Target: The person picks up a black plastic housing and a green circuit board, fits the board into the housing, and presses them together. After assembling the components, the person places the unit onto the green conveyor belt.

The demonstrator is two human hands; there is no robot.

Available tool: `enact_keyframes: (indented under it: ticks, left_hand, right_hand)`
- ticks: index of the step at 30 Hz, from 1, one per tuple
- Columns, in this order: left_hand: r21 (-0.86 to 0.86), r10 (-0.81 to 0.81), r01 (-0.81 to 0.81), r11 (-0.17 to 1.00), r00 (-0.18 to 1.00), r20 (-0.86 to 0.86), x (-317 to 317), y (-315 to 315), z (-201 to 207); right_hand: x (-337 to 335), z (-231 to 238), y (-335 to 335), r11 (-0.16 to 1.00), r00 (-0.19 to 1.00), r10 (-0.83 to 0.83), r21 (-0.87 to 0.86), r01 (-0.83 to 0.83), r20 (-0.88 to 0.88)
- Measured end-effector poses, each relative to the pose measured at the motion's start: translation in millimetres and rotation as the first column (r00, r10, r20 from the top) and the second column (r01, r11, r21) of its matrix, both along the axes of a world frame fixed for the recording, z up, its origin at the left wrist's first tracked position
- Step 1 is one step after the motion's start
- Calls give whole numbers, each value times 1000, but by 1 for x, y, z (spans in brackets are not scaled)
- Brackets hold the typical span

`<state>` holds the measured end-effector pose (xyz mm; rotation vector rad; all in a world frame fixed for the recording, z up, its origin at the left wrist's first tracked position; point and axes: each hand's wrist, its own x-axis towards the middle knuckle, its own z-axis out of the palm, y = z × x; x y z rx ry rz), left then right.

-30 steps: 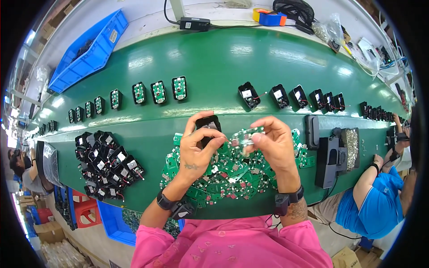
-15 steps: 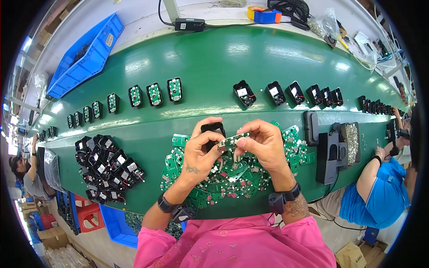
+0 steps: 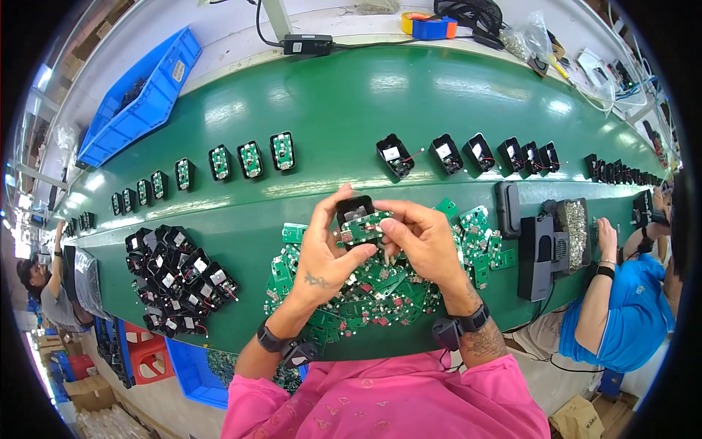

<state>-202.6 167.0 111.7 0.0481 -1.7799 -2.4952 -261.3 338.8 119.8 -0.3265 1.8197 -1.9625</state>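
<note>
My left hand (image 3: 325, 252) is closed round a small black plastic housing (image 3: 356, 206), its open side up. A green circuit board (image 3: 363, 229) lies across the near part of that housing, tilted. My right hand (image 3: 418, 238) pinches the board's right end with thumb and fingers, close against the housing. My left thumb rests near the board's lower edge. Below both hands spreads a heap of loose green circuit boards (image 3: 380, 293). The inside of the housing is partly hidden by the board.
Black housings with boards (image 3: 250, 159) stand in a row at left; housings with wires (image 3: 446, 154) line the right. A pile of black housings (image 3: 179, 278) lies left. A dark device (image 3: 536, 256) and a tray of small metal parts (image 3: 575, 234) stand right, near a co-worker in blue (image 3: 621, 314).
My right hand has moved the circuit board left and down onto the housing, which now sits more upright in my left hand. The co-worker's arm at right has reached toward the metal parts.
</note>
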Motion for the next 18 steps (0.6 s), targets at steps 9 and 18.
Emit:
enact_keyframes:
  ticks: [9, 18]
  left_hand:
    - [43, -89, 83, 996, 983, 160, 1, -5, 9]
    - [63, -155, 146, 987, 973, 173, 2, 8, 7]
  right_hand:
    - [2, 2, -1, 970, 940, -70, 199, 143, -335]
    - [1, -5, 0, 968, 793, 19, 211, 138, -609]
